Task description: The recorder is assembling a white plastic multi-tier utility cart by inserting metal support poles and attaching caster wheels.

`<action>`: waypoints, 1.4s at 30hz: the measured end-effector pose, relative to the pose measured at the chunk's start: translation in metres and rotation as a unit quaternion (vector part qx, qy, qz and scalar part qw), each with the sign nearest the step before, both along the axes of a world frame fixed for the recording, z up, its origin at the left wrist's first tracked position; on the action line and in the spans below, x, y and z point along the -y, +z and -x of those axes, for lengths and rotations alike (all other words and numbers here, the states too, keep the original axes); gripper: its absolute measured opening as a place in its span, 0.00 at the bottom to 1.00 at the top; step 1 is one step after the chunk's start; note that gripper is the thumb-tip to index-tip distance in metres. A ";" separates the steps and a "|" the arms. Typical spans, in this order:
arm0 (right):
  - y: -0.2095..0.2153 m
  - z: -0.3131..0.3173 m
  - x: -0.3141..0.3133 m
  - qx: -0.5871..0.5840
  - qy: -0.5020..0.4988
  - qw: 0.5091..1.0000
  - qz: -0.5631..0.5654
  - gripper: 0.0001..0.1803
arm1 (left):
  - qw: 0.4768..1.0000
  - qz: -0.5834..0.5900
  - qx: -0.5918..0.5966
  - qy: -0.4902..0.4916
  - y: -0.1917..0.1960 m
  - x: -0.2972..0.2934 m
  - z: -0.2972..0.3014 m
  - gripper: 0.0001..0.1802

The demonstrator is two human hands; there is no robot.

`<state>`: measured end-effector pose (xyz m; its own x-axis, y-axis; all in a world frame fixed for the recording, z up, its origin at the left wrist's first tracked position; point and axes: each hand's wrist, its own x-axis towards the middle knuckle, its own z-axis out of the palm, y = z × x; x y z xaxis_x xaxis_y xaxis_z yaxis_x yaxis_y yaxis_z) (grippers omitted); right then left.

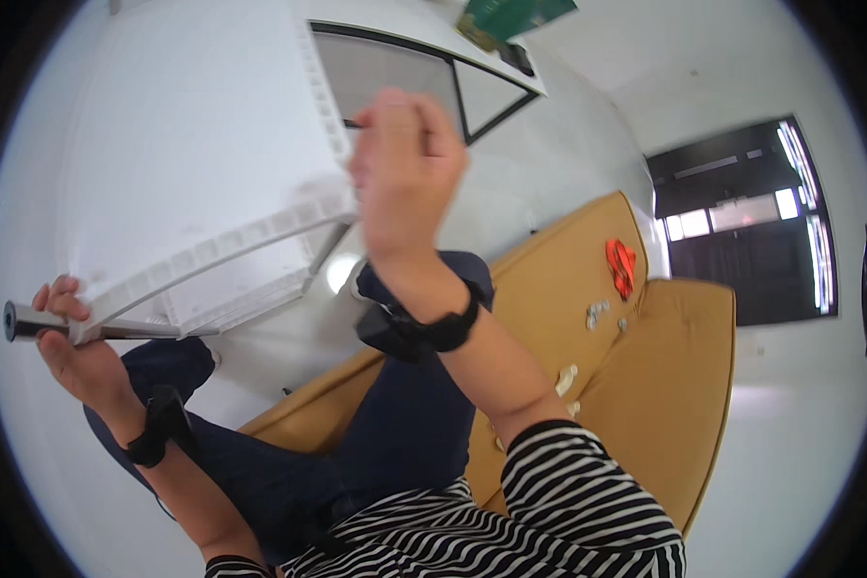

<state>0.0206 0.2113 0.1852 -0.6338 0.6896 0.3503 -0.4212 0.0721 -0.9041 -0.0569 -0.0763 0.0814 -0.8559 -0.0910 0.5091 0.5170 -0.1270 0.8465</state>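
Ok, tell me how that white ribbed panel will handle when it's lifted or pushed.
The white ribbed panel probably stays stiff: its edge shows ribbing. It seems light for its size, since the left hand steadies one corner. Being broad, it may swing awkwardly.

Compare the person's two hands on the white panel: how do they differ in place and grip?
The left hand sits low at the white panel's bottom corner, wrapped around a dark-tipped cylinder tool; the right hand is raised at the panel's upper edge, holding no visible tool. The left hand looks sharp, the right hand motion-blurred. Both wrists wear black straps.
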 end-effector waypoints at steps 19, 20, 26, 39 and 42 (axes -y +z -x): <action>0.002 -0.013 -0.008 -0.017 0.027 0.993 -0.115 0.11 | 0.999 0.042 0.004 0.035 0.008 -0.003 0.002 0.38; 0.003 -0.019 -0.010 0.004 0.074 0.991 -0.111 0.11 | 0.999 0.042 -0.001 0.028 0.013 -0.010 -0.003 0.38; -0.060 -0.106 -0.136 0.084 -0.070 0.962 -0.251 0.18 | 0.994 0.073 0.052 0.063 0.029 -0.005 -0.016 0.43; -0.254 -0.523 -0.448 0.666 -0.488 0.560 -0.066 0.42 | 0.985 -0.020 0.161 -0.053 0.011 -0.035 -0.050 0.40; -0.261 -0.508 -0.456 0.684 -0.448 0.567 -0.096 0.46 | 0.988 0.006 0.147 -0.047 0.022 -0.047 -0.070 0.42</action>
